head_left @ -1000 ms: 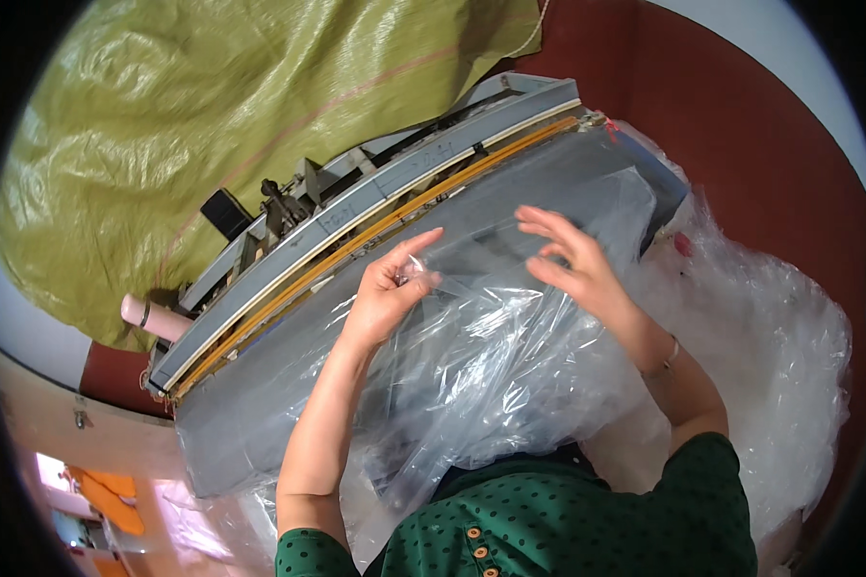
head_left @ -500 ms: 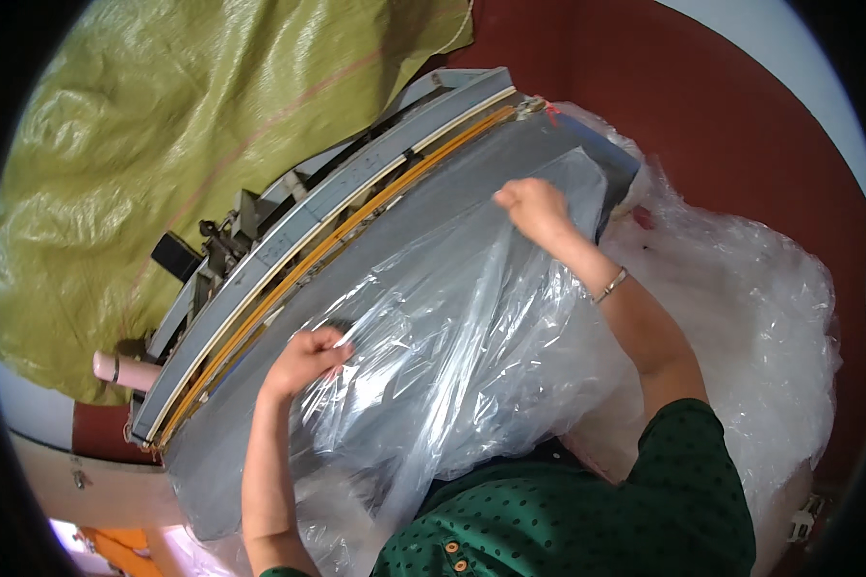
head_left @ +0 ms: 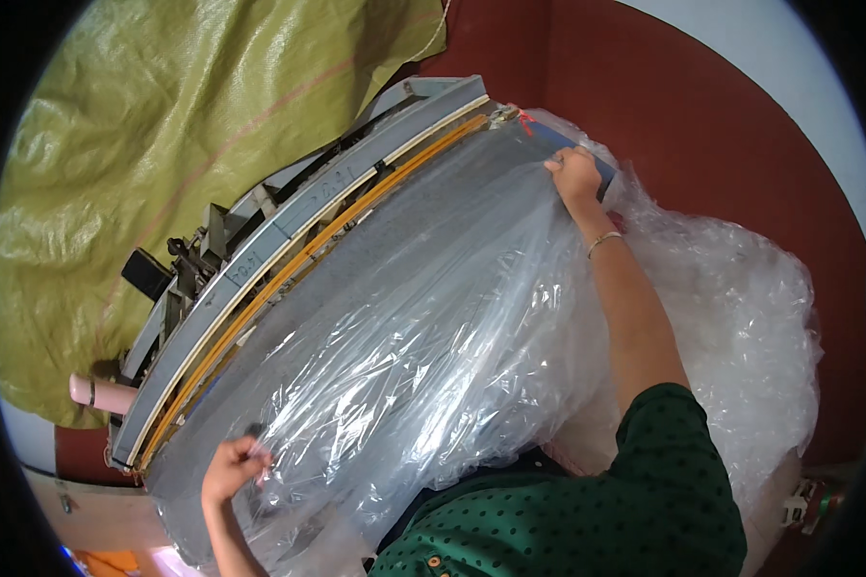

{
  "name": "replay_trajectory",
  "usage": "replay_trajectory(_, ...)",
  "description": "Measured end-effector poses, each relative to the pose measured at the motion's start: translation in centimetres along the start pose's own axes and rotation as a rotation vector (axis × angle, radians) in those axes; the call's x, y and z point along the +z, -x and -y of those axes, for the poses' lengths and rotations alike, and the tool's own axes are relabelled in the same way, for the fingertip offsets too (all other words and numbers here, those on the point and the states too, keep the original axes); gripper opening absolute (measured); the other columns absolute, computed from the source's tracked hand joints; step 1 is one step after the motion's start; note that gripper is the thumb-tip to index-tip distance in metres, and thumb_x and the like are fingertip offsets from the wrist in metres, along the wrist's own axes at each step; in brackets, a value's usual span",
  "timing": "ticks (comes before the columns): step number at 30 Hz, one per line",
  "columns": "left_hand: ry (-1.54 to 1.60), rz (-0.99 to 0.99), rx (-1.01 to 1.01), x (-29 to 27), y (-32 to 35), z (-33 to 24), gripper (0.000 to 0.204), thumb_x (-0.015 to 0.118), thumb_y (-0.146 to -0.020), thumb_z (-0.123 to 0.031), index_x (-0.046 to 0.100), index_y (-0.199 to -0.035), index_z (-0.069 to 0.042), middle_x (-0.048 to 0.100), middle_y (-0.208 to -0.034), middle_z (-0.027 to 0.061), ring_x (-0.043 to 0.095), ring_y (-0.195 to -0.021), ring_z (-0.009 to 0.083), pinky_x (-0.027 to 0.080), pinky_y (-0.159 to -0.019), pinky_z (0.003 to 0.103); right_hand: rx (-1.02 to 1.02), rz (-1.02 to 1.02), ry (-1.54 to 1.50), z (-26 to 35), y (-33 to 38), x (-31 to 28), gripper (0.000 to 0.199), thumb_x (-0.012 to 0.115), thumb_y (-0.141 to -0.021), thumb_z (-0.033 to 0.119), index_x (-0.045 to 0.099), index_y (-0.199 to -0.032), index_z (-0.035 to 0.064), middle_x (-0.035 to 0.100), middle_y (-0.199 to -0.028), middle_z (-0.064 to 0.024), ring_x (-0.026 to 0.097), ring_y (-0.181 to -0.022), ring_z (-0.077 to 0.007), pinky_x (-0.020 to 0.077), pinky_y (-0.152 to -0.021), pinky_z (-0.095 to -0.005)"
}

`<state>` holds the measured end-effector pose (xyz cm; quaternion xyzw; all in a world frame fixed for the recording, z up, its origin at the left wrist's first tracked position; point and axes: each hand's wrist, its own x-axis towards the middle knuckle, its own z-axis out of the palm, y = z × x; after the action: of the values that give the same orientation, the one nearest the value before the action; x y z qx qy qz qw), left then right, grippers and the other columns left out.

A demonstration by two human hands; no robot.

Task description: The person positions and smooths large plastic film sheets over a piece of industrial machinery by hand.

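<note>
A clear plastic sheet (head_left: 394, 356) lies spread and wrinkled over a grey worktable (head_left: 356, 240), stretched between my hands. My left hand (head_left: 236, 468) pinches the sheet's edge at the table's near left. At the far right corner, my right hand (head_left: 574, 177) is closed on the upper part of the same sheet, arm extended. Along the table's back edge runs a long metal bar machine (head_left: 298, 207) with a yellow-orange strip (head_left: 327, 234) in front of it.
More clear plastic (head_left: 722, 308) is heaped on the right. A yellow-green woven sheet (head_left: 164, 135) hangs behind the machine. A pink bottle (head_left: 103, 393) and a dark box-shaped part (head_left: 147, 274) sit by the machine's left. A reddish-brown wall or floor surface (head_left: 645, 106) lies beyond.
My hands have moved apart, the left toward the near left and the right toward the far right corner. The plastic between them has spread wider.
</note>
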<state>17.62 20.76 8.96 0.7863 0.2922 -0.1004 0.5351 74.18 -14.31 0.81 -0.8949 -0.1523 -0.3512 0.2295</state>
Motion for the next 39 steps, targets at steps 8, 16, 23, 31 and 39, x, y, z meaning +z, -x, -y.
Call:
replay_trajectory(8, -0.209, -0.424, -0.476, -6.6, 17.1, 8.4, 0.032, 0.059, -0.079, -0.018, 0.053, -0.104, 0.001, 0.055, -0.094, 0.0107, 0.051, -0.084, 0.0196, 0.041, -0.076, 0.032, 0.047, 0.164, -0.041, 2.5, -1.4, 1.5, 0.021, 0.056, -0.079, 0.023, 0.052, -0.082, 0.0031, 0.058, -0.084, -0.0159, 0.056, -0.085, -0.0310, 0.0447, -0.074, -0.0415)
replay_trajectory(16, -0.586, -1.772, 0.396, -8.6, 20.2, 6.7, 0.032, 0.064, -0.077, -0.029, 0.056, -0.094, -0.003, 0.059, -0.091, 0.0155, 0.054, -0.079, 0.0238, 0.040, -0.080, 0.042, 0.072, 0.334, 0.082, 4.4, -1.2, 1.8, 0.031, 0.042, -0.085, 0.033, 0.054, -0.090, 0.0043, 0.061, -0.083, -0.0172, 0.059, -0.080, -0.0328, 0.0447, -0.070, -0.0442)
replay_trajectory(23, -0.684, -1.089, -0.292, -9.1, 15.5, 25.5, 0.050, 0.050, -0.084, -0.027, 0.039, -0.123, 0.003, 0.035, -0.129, 0.0215, 0.029, -0.123, 0.0332, 0.021, -0.102, 0.038, -0.035, 0.251, 0.182, -0.7, -1.8, 2.6, 0.032, 0.040, -0.087, 0.038, 0.050, -0.099, 0.0105, 0.058, -0.095, -0.0156, 0.056, -0.085, -0.0357, 0.0422, -0.070, -0.0466)
replay_trajectory(31, -0.563, -1.082, 0.116, -5.0, 10.8, 12.3, 0.040, 0.052, -0.081, -0.010, 0.045, -0.119, -0.002, 0.042, -0.126, 0.0166, 0.035, -0.121, 0.0282, 0.027, -0.100, 0.035, 0.013, 0.343, 0.106, -1.3, -2.7, 5.3, 0.032, 0.036, -0.088, 0.039, 0.046, -0.095, 0.0086, 0.057, -0.089, -0.0192, 0.052, -0.085, -0.0401, 0.0401, -0.066, -0.0468)
replay_trajectory(39, -0.432, -1.030, 0.249, -3.8, 1.0, 10.0, 0.035, 0.060, -0.075, -0.015, 0.053, -0.107, -0.001, 0.061, -0.086, 0.0140, 0.056, -0.078, 0.0288, 0.044, -0.072, 0.035, 0.206, 0.321, -0.747, -10.7, -6.8, 6.0, 0.031, 0.052, -0.085, 0.034, 0.056, -0.086, 0.0039, 0.057, -0.082, -0.0025, 0.052, -0.079, -0.0119, 0.0401, -0.070, -0.0256)
